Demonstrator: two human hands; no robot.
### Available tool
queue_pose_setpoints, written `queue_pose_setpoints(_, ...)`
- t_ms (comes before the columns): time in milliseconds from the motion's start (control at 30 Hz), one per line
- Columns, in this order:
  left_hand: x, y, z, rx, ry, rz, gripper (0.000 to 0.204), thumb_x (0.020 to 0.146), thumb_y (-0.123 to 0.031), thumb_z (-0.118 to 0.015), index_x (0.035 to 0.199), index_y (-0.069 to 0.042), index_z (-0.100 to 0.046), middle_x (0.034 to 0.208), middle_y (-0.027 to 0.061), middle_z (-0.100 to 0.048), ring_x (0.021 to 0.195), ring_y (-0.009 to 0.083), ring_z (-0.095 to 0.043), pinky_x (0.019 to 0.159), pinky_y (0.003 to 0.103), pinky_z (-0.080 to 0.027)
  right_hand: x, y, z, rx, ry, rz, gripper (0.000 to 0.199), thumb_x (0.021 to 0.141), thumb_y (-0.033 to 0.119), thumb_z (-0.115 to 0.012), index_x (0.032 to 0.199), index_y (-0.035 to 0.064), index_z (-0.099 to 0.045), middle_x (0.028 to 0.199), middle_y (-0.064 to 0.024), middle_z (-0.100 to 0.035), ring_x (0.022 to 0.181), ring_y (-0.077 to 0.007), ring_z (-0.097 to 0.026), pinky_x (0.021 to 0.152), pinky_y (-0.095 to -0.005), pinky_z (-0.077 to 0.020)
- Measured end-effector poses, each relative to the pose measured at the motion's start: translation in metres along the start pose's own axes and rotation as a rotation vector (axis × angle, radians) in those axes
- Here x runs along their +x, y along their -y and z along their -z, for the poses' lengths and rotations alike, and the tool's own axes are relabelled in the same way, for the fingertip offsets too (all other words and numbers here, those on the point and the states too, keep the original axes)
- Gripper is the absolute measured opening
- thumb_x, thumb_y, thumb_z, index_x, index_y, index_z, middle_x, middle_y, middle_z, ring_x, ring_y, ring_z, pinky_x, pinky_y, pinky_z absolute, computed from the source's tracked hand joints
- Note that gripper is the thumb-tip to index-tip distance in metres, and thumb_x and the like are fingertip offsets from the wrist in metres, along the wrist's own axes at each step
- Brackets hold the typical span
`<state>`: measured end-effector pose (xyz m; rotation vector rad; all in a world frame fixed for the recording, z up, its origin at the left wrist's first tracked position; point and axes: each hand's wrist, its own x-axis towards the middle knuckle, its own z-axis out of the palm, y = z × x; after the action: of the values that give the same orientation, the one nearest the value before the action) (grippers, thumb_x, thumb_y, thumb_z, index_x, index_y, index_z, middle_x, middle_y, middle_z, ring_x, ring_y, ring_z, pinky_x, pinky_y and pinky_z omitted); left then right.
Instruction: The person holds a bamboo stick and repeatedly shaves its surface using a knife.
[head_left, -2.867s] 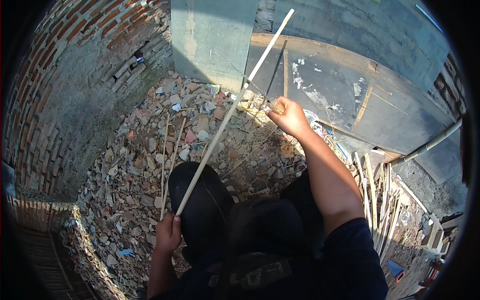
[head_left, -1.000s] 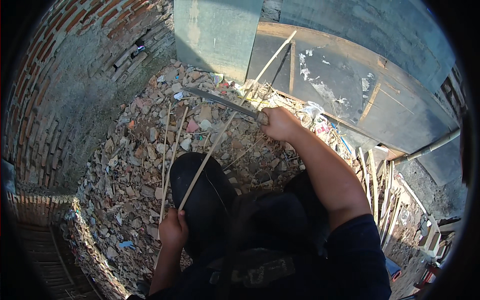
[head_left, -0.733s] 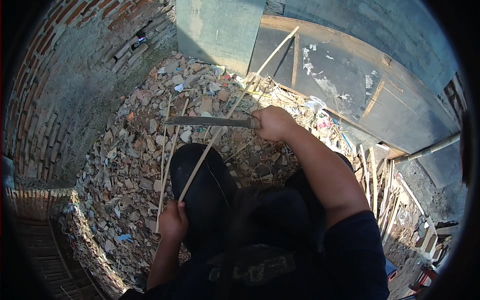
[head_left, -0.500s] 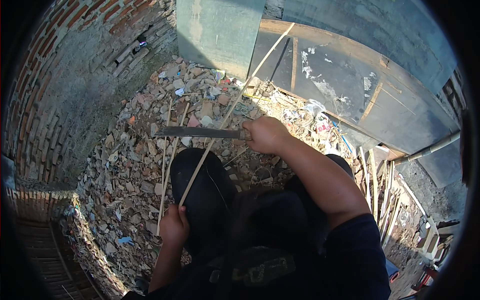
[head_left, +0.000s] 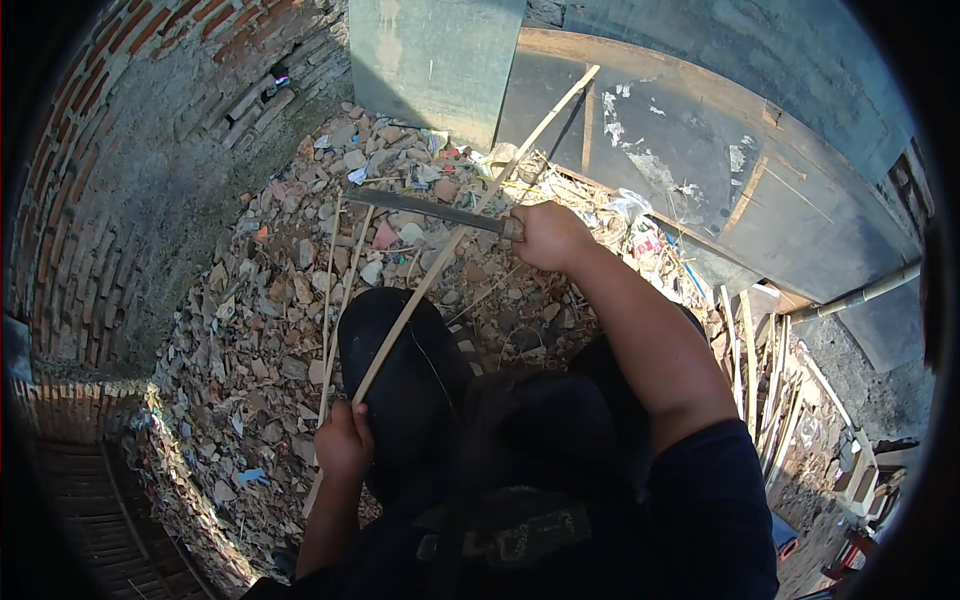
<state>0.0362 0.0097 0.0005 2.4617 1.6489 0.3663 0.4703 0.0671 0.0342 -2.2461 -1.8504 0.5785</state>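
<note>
My left hand (head_left: 343,440) is closed around the near end of a long stick (head_left: 414,310); my right hand (head_left: 552,238), wrapped around a knife (head_left: 425,207) handle, has the blade crossing the stick near mid-length, contact unclear.

I counted one left hand (head_left: 343,440) and one right hand (head_left: 553,237), two hands in all! Then one long blade (head_left: 430,209), just the single one, and one long pale strip (head_left: 418,300). Two thin sticks (head_left: 351,268) at left, yes, I made it two! Over at the right, in the heap of sticks (head_left: 748,360), I reached at least five before the overlaps beat me from my distant seat. One pole (head_left: 858,295), two dark-clad legs (head_left: 400,340), and rubble chunks (head_left: 260,380) were far too many to tally!
</note>
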Motion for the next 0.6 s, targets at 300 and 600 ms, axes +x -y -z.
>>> queue_pose_setpoints(300, 0.008, 0.000, 0.009, -0.019, 0.051, 0.011, 0.024, 0.102, -0.027, -0.056, 0.091, -0.006, -0.055, 0.065, 0.0212, -0.062, 0.062, 0.0457, -0.064, 0.054, 0.055, -0.048, -0.014, 0.009, 0.004, -0.035, -0.065, 0.081, 0.033, 0.082, 0.028, -0.070, 0.108, 0.0080, -0.065, 0.093, -0.0165, -0.072, 0.096, -0.0363, -0.070, 0.085, -0.0487, -0.0552)
queue_pose_setpoints(600, 0.015, 0.006, 0.009, -0.021, 0.089, -0.010, 0.023, 0.103, -0.027, -0.054, 0.094, -0.006, -0.057, 0.069, 0.0224, -0.063, 0.064, 0.0466, -0.064, 0.055, 0.055, -0.049, 0.000, -0.025, 0.004, 0.036, -0.134, -0.070, 0.030, 0.081, 0.025, -0.069, 0.103, 0.0062, -0.064, 0.093, -0.0187, -0.071, 0.095, -0.0380, -0.069, 0.086, -0.0493, -0.0549)
